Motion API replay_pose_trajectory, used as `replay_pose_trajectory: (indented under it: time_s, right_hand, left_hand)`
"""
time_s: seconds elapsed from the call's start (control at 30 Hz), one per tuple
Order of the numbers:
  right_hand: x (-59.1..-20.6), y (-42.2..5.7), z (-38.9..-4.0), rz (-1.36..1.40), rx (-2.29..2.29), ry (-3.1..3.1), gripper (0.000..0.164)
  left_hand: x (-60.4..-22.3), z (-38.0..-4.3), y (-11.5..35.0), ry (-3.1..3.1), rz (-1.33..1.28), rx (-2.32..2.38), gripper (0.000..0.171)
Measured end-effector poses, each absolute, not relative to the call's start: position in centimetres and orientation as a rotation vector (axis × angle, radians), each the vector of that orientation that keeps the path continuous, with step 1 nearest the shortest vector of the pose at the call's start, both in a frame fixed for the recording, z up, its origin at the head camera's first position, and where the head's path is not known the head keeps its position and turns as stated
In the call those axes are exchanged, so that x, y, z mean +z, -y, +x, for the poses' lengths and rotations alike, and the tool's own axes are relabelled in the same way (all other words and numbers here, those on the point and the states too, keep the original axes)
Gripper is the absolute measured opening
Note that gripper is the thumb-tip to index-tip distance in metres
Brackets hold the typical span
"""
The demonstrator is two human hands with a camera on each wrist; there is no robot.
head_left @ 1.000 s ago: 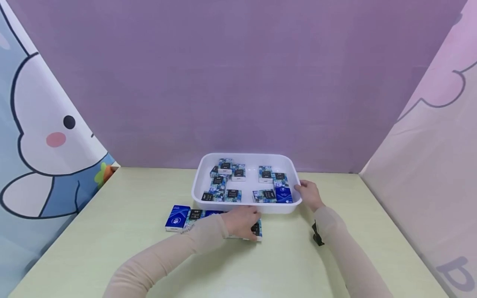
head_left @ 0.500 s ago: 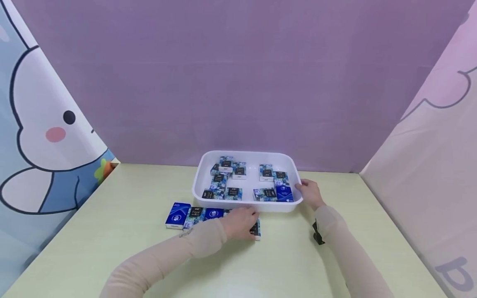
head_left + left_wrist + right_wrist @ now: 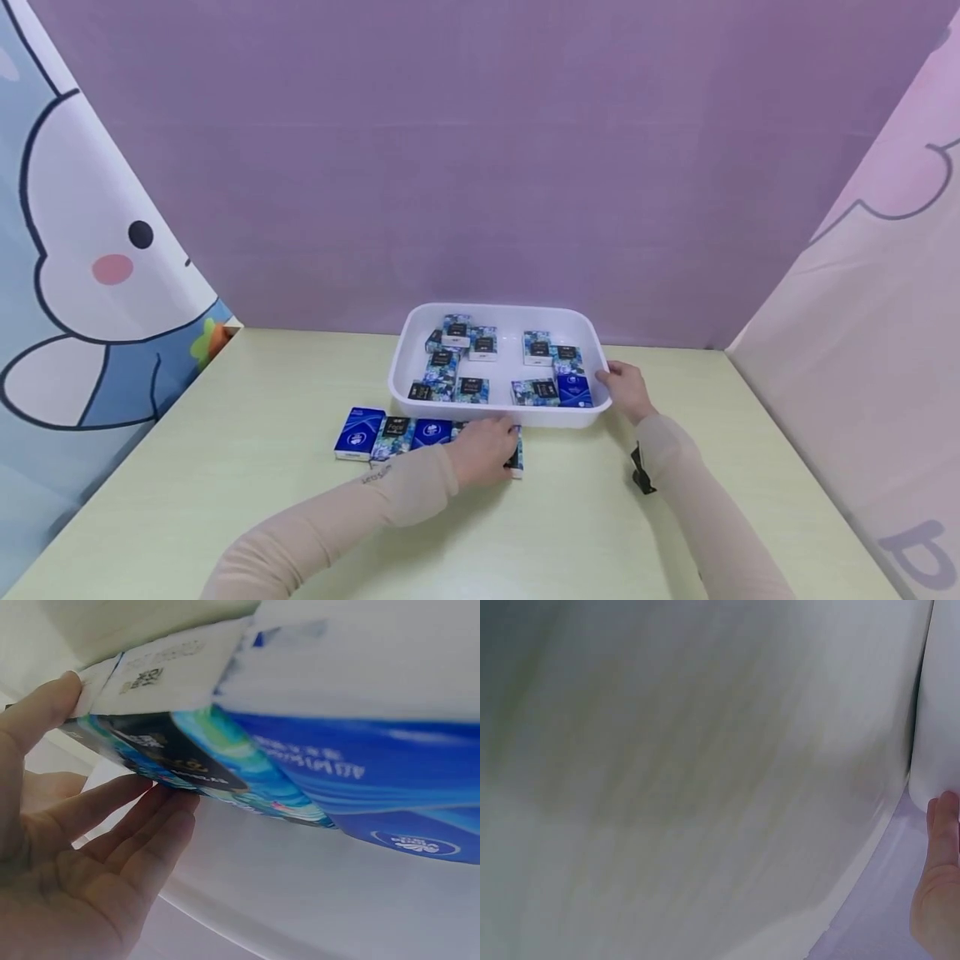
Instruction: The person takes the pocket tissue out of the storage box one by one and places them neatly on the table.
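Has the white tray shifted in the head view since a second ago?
No. Judged against the back edge of the table, the white tray shows no visible shift.

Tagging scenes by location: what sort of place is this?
Probably a small staged tabletop booth, perhaps set up for recording: a pale table, a plain purple backdrop closing it in behind, and printed sheets at both sides. The room beyond isn't shown.
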State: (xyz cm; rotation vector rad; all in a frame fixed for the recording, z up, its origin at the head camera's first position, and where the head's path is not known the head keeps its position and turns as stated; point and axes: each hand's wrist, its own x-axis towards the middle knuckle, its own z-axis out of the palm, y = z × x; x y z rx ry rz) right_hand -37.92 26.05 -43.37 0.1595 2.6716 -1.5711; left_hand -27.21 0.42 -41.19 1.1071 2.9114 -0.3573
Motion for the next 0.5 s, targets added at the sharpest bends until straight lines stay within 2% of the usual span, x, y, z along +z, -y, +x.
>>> replay_pose_trajectory:
  time_s: [0.5]
  right_hand:
    - [-43.38, -26.16, -37.94, 0.166, -1.578, -2.659, 0.047]
  left_hand:
    - [-40.78, -27.01, -0.21, -2.911, 1.059, -0.246, 0.056]
